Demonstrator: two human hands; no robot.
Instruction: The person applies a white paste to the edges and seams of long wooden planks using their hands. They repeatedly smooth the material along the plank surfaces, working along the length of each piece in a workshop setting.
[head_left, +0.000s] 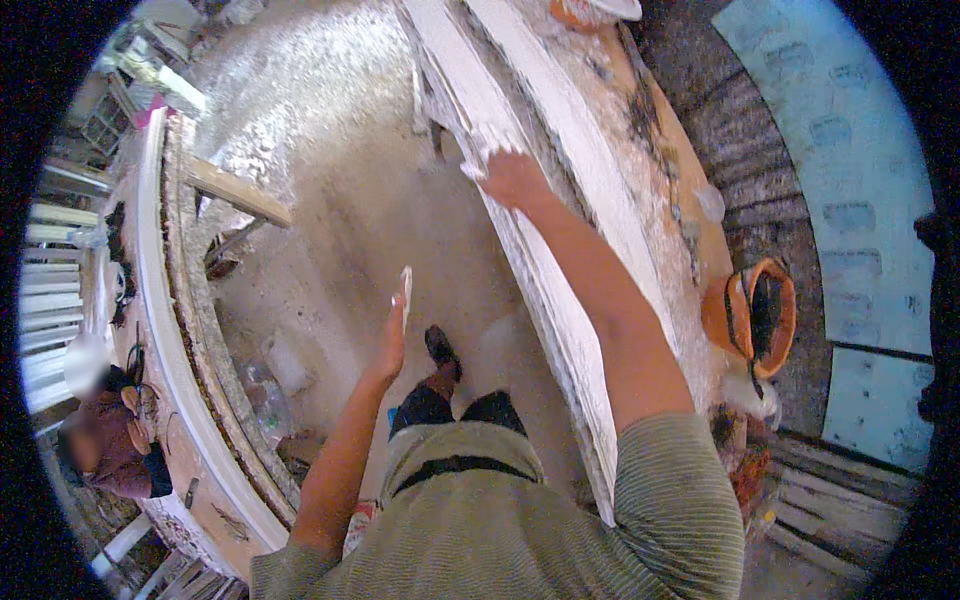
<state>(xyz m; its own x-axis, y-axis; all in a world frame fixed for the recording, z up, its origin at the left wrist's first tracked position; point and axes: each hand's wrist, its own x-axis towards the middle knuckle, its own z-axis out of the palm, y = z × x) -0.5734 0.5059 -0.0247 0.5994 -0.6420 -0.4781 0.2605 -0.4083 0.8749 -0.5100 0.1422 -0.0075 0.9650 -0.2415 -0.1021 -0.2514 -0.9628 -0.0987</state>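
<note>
Left of the orange bucket point(725, 315), the long white plaster strip point(570, 345) could get gouged if the right hand point(510, 175), spread on or just above it, drags unevenly, the left hand point(398, 325) hanging flat farther left.

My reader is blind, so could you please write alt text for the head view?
A person's partly white-coated right hand is at the edge of a long white strip, while the left hand, apparently empty, is over the floor. An orange bucket is at right; a co-worker is behind a bench at left.
</note>
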